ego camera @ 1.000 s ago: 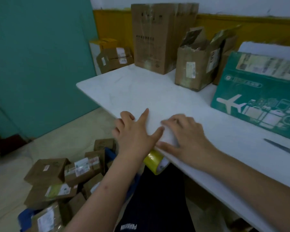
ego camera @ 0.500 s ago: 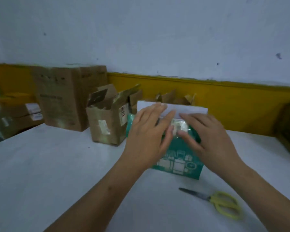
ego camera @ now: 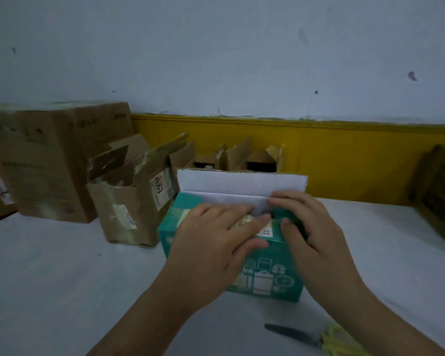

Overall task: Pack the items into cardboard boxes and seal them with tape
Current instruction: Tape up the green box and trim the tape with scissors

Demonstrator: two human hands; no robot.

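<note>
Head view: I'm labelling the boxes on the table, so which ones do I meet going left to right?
From left: tall brown box → torn open carton → teal box → dark box at the right edge.

A pale grey-blue plastered wall [ego camera: 216, 52] fills the upper half of the view, flecked with a few small dark marks and one scuffed patch toward the right. Along its foot runs a mustard-yellow painted band [ego camera: 357, 155], meeting the flat white surface [ego camera: 41, 283] below. The light is dim and cool.
</note>
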